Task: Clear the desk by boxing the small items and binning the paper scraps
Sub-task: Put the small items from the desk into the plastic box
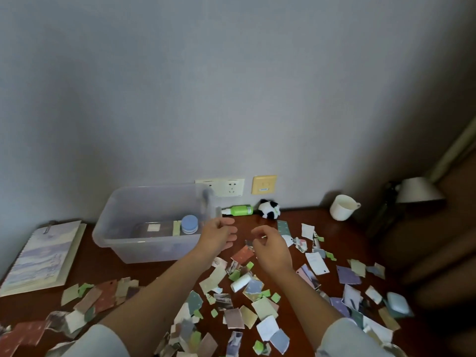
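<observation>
My left hand [219, 235] hovers just beside the right end of the clear box [121, 243], fingers loosely curled with nothing in them that I can see. My right hand [268, 247] hangs above the scraps near it, fingers bent inward as if pinching something small. I cannot tell whether it holds anything.

I judge the boxing as begun but far from done. Inside the box lie a blue-lidded jar [189, 224] and a dark flat item [154, 228] with a pale label. Outside it, small things remain on the surface [103, 269]: a green bottle [238, 210] on its side by the wall, a panda toy [269, 208] just beside it, a white tube [240, 282] among the litter, and a pale blue case [398, 302] far to my right.

The binning looks hardly started, if at all. Paper scraps [260, 302] cover the surface from the near left edge across to the right, many overlapping, some under my forearms. No bin shows in view, so I cannot say where they will go. A notebook [41, 256], a mug [342, 207] and a lamp [417, 193] stand around the edges.
</observation>
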### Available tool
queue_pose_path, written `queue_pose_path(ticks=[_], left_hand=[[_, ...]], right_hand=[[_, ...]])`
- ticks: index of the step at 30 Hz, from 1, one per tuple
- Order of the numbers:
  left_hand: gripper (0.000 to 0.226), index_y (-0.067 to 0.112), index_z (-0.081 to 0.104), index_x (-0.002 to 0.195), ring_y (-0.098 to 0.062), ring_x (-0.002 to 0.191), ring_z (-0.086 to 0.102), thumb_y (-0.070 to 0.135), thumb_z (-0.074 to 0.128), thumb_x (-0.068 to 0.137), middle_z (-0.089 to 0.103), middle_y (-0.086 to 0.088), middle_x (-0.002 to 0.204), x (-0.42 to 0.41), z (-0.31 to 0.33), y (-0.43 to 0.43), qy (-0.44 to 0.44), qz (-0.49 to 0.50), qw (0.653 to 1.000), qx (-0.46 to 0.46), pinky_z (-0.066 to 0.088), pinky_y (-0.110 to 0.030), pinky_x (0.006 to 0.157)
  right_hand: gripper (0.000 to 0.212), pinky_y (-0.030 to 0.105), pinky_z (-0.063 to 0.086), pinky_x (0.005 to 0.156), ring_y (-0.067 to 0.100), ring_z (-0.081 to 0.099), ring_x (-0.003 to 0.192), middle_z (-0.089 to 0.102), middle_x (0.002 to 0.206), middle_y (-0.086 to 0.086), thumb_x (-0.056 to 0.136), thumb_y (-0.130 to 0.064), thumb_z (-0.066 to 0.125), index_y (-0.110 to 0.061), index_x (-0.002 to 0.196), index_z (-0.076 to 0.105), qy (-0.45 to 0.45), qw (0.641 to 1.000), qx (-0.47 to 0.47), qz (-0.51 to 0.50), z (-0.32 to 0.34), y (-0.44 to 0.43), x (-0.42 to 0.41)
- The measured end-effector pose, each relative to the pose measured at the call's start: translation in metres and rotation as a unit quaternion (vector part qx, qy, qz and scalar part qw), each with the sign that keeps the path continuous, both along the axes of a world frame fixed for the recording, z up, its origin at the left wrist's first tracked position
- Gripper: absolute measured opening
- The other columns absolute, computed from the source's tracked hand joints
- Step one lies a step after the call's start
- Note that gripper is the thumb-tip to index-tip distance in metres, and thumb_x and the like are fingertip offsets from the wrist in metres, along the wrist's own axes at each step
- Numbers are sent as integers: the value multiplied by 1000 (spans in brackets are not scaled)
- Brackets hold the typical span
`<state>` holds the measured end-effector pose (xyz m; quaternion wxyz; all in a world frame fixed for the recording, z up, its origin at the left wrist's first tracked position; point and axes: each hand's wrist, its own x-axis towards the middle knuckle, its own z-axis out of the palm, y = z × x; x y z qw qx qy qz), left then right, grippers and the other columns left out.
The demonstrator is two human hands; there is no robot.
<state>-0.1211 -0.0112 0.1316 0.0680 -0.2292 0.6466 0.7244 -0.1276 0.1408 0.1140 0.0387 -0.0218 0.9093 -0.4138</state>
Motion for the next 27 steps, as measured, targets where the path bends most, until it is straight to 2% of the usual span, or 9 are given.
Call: queue_pose_path(ticks=[3, 7, 10, 16, 22, 24, 27], left_hand=[[16, 12, 57, 109, -19, 85, 63, 7, 48, 96, 65, -8, 99, -10, 0, 21, -8, -3, 1000, -5, 51, -24, 75], [16, 7, 54, 109, -18, 75, 58, 2, 44, 97, 62, -8, 91, -37, -3, 51, -35, 4, 999, 19, 47, -25, 68], [16, 5, 52, 108, -18, 67, 53, -2, 43, 96, 59, -9, 86, -63, -7, 72, -52, 2, 998, 29, 41, -24, 61], [17, 7, 52, 111, -18, 71, 55, 1, 44, 97, 60, -8, 89, -121, -28, 95, -86, -6, 996, 1, 44, -25, 64], [25, 9, 45, 120, -14, 61, 38, -1, 40, 97, 44, -5, 75, -177, -65, 104, -136, -1, 991, 1, 29, -25, 57], [28, 9, 44, 121, -15, 59, 37, -2, 41, 97, 42, -6, 72, -194, -79, 106, -154, -2, 988, -14, 28, -26, 56], [40, 5, 37, 136, -17, 57, 49, -6, 39, 97, 47, -11, 78, -214, -103, 106, -168, -12, 985, -22, 36, -26, 56]], right_hand=[[23, 27, 48, 71, 8, 60, 91, 60, 111, -10, 90, -16, 54, -31, 106, 61, -10, 1000, -6, -3, -1, 25, -14], [25, 29, 49, 83, 8, 58, 98, 60, 111, -10, 89, -13, 55, -27, 108, 63, -15, 1000, -23, -6, -2, 57, -41], [28, 27, 47, 82, 11, 58, 97, 58, 112, -5, 88, -11, 54, -24, 111, 63, -22, 999, -27, -11, -6, 78, -72], [30, 31, 49, 88, 16, 58, 106, 60, 118, -1, 86, -12, 55, -22, 114, 62, -73, 995, -64, -22, -33, 96, -140], [30, 36, 51, 85, 17, 60, 100, 62, 114, -3, 85, -14, 56, -24, 112, 58, -134, 985, -101, -45, -73, 93, -196], [26, 34, 49, 81, 17, 60, 99, 62, 112, -3, 85, -11, 55, -24, 108, 57, -150, 981, -110, -52, -87, 91, -211], [32, 25, 37, 76, 17, 58, 104, 58, 109, -4, 88, -9, 55, -17, 118, 56, -167, 980, -101, -44, -101, 89, -229]])
